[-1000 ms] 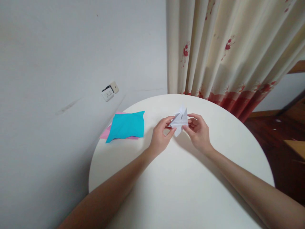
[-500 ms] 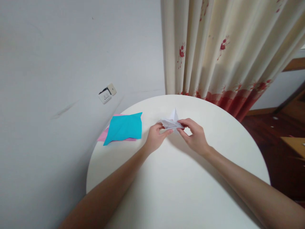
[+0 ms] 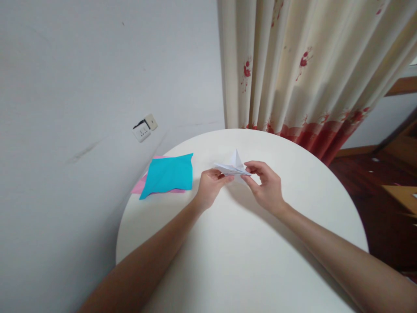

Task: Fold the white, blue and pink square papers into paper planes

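White folded paper model [image 3: 232, 167], upright a second ago, now lies flatter, pinched between left hand [image 3: 209, 188] and right hand [image 3: 265, 186] at the tabletop's [image 3: 247, 261] twelve o'clock.

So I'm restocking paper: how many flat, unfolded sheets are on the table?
2: a blue sheet near the table's left edge, and a pink sheet beneath it, mostly covered. More could be hidden underneath.

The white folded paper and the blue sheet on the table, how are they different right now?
The white folded paper is creased into a pointed, layered shape; the blue sheet is unfolded and nearly flat. The white folded paper is pinched between the left hand and right hand above the table; the blue sheet lies untouched on a pink sheet near the table's left edge. The white folded paper looks smaller. Both are paper.
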The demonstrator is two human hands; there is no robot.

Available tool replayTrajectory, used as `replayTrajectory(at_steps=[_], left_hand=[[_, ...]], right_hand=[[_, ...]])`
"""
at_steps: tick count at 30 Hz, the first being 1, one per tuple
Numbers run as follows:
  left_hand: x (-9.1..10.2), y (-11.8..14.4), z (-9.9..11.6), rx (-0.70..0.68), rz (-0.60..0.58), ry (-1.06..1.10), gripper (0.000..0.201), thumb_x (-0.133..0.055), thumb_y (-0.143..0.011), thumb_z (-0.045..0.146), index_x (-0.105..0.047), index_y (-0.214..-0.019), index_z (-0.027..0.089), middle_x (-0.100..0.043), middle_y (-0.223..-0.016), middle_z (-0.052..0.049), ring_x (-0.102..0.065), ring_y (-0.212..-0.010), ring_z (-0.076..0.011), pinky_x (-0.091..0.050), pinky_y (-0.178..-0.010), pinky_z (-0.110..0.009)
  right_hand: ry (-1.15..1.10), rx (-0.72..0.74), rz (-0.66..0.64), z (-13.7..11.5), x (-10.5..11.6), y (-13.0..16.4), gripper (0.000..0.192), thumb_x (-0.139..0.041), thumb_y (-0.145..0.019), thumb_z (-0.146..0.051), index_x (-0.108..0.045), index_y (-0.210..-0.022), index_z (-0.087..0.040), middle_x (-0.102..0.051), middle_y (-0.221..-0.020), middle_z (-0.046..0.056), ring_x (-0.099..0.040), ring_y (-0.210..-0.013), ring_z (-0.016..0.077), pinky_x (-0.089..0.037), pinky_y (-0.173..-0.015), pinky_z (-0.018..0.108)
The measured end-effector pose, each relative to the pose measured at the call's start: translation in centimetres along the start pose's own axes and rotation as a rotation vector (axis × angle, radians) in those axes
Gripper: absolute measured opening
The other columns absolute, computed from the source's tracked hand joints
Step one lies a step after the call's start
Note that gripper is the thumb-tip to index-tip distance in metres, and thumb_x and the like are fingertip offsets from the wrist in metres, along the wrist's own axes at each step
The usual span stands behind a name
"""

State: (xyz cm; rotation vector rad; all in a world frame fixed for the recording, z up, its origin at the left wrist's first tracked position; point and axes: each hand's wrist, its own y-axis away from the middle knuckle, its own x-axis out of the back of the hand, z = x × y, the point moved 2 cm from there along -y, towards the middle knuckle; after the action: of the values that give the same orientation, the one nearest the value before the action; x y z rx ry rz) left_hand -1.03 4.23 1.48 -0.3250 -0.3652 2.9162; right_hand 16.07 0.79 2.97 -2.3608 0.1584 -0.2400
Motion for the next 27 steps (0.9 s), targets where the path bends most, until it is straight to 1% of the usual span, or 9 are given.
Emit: replayTrajectory(at_steps=[3,8,10,13,15,17,20,24,27], left_hand=[[0.2,-0.1,-0.2,-0.010,0.036,-0.029,0.027,-0.086,-0.062,0.027,-0.077,-0.085,0.016,-0.075,-0.092,-0.008,-0.067,-0.090,-0.0222,-0.051,-0.088,-0.037],[0.5,-0.3,-0.8,-0.020,0.084,-0.163,0.026,-0.085,-0.063,0.029,-0.077,-0.083,0.015,-0.074,-0.086,-0.008,-0.066,-0.084,-0.0220,-0.051,-0.084,-0.036],[0.6,-0.3,-0.8,-0.052,0.107,-0.233,0.023,-0.084,-0.065,0.030,-0.077,-0.081,0.016,-0.073,-0.084,-0.007,-0.065,-0.083,-0.0206,-0.051,-0.082,-0.034],[0.4,-0.2,-0.2,-0.120,0.086,-0.291,0.020,-0.083,-0.068,0.028,-0.075,-0.082,0.016,-0.071,-0.087,-0.005,-0.064,-0.083,-0.0183,-0.050,-0.079,-0.029],[0.0,-0.1,0.3,-0.152,0.026,-0.265,0.022,-0.081,-0.070,0.026,-0.074,-0.090,0.018,-0.070,-0.096,-0.005,-0.064,-0.088,-0.0181,-0.050,-0.082,-0.029],[-0.4,0.1,0.8,-0.154,-0.063,-0.215,0.024,-0.079,-0.074,0.026,-0.074,-0.097,0.018,-0.071,-0.103,-0.006,-0.065,-0.096,-0.0197,-0.049,-0.089,-0.031],[-0.9,0.5,1.1,-0.108,-0.159,-0.160,0.020,-0.077,-0.078,0.028,-0.076,-0.094,0.017,-0.073,-0.102,-0.009,-0.065,-0.100,-0.0225,-0.048,-0.094,-0.035],[-0.8,0.6,0.6,-0.020,-0.131,-0.017,0.021,-0.081,-0.073,0.031,-0.077,-0.088,0.017,-0.075,-0.090,-0.008,-0.067,-0.088,-0.0215,-0.051,-0.088,-0.036],[-1.0,0.7,0.4,0.007,-0.128,0.055,0.023,-0.084,-0.069,0.033,-0.078,-0.084,0.017,-0.075,-0.086,-0.007,-0.068,-0.084,-0.0206,-0.052,-0.083,-0.034]], right_hand=[[-0.039,-0.005,0.019,0.1,-0.1,0.0,0.023,-0.066,-0.088,-0.028,-0.063,-0.111,-0.027,-0.064,-0.096,0.006,-0.060,-0.088,0.0213,-0.052,-0.082,0.038],[0.022,0.060,-0.005,0.0,0.1,-0.1,0.025,-0.063,-0.090,-0.025,-0.064,-0.114,-0.026,-0.063,-0.093,0.005,-0.060,-0.085,0.0202,-0.052,-0.078,0.037],[0.056,0.079,-0.014,-0.1,0.2,-0.1,0.026,-0.062,-0.090,-0.022,-0.064,-0.116,-0.026,-0.062,-0.093,0.005,-0.059,-0.085,0.0197,-0.051,-0.077,0.036],[0.071,0.083,-0.014,-0.1,0.2,-0.2,0.029,-0.062,-0.090,-0.022,-0.064,-0.118,-0.027,-0.062,-0.092,0.005,-0.059,-0.085,0.0197,-0.052,-0.076,0.036],[0.076,0.091,-0.018,-0.1,0.3,-0.3,0.030,-0.062,-0.090,-0.022,-0.063,-0.120,-0.027,-0.062,-0.092,0.005,-0.059,-0.084,0.0196,-0.052,-0.076,0.036],[0.092,0.116,-0.043,-0.3,0.2,-0.2,0.031,-0.062,-0.091,-0.021,-0.063,-0.121,-0.027,-0.062,-0.091,0.004,-0.059,-0.083,0.0192,-0.051,-0.075,0.036],[0.111,0.162,-0.084,-0.8,0.1,-0.1,0.032,-0.061,-0.091,-0.020,-0.062,-0.122,-0.028,-0.063,-0.088,0.003,-0.060,-0.081,0.0183,-0.050,-0.074,0.035],[0.133,0.152,-0.061,-1.2,0.0,-0.1,0.033,-0.067,-0.087,-0.025,-0.063,-0.120,-0.028,-0.062,-0.093,0.005,-0.059,-0.086,0.0203,-0.050,-0.076,0.037],[0.148,0.132,-0.066,-1.3,-0.1,-0.2,0.024,-0.075,-0.082,-0.029,-0.070,-0.105,-0.027,-0.062,-0.092,0.005,-0.057,-0.089,0.0222,-0.049,-0.077,0.040]])
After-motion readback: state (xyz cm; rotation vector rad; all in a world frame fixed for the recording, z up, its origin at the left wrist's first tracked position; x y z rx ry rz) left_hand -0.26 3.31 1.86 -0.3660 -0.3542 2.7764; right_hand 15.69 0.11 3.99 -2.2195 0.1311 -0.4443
